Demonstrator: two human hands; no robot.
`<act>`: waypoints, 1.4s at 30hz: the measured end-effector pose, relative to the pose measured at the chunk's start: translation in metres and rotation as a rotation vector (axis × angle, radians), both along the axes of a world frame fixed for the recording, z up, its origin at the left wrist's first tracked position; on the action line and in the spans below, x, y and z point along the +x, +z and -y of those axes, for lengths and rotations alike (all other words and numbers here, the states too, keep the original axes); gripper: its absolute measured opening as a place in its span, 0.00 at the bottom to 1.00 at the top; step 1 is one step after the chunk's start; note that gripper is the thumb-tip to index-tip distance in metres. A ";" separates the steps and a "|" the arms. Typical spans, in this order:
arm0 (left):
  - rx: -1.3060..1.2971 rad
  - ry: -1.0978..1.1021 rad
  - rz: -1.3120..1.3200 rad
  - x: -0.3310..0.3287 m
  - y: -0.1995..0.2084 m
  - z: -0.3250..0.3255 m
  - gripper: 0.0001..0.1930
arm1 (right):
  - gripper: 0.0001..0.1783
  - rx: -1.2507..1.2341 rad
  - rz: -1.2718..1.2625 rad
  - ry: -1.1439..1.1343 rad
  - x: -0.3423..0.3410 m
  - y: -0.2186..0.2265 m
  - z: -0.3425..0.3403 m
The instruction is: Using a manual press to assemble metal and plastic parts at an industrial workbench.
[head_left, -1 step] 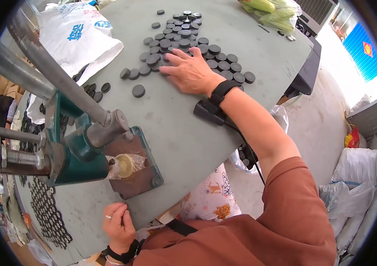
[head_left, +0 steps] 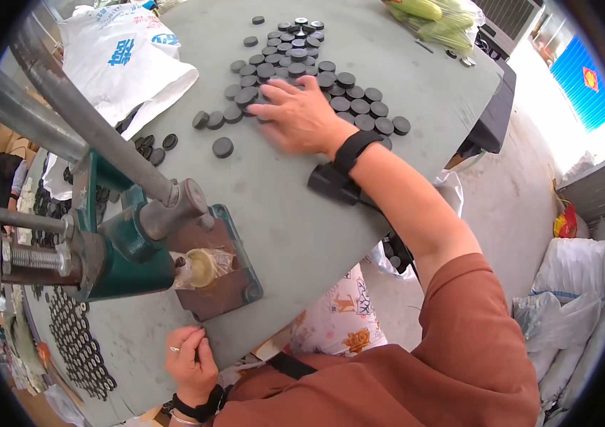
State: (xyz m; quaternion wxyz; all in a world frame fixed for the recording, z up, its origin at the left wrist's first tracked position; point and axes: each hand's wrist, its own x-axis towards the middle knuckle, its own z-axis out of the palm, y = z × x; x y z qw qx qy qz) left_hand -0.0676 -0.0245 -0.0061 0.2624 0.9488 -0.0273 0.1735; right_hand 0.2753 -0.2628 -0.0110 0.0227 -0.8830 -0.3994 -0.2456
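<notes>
head view, hands: 2. Right hand [head_left: 304,117] fingers spread over the near side of the disc pile, motion-blurred; contact, or a disc under the palm: can't tell. Left hand [head_left: 192,359] curled, fingers together, at near desk edge beside press; palm hidden.
black discs [head_left: 296,70]: dozens, mid-to-far desk; overlap and right hand block an exact count.
strays: 1 disc [head_left: 223,147] apart on near side, 2 at far left of pile.
press [head_left: 128,263]: 1, green, left; levers cut off at upper left.
dark rings [head_left: 78,345]: many, packed rows, too small to count.
black device [head_left: 332,183]: 1, partly behind right wrist; type unclear.
bags: 1 white [head_left: 128,64], 1 clear with corn [head_left: 444,28], top cut off.
room: open stretch of desk [head_left: 267,220] between press and pile; right forearm crosses desk's right edge.
</notes>
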 end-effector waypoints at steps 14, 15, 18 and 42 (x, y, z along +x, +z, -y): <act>0.022 0.018 -0.049 0.003 -0.011 -0.002 0.08 | 0.18 -0.211 -0.211 -0.053 0.008 -0.008 -0.104; 0.020 0.021 -0.054 0.003 -0.011 -0.002 0.08 | 0.18 -0.217 -0.210 -0.059 0.011 -0.007 -0.092; 0.005 0.028 -0.069 0.002 -0.009 -0.002 0.08 | 0.17 -0.123 -0.184 -0.084 0.019 -0.003 -0.052; -0.324 -0.297 0.462 -0.004 0.085 0.014 0.11 | 0.61 0.230 -0.437 -0.916 -0.086 -0.004 0.048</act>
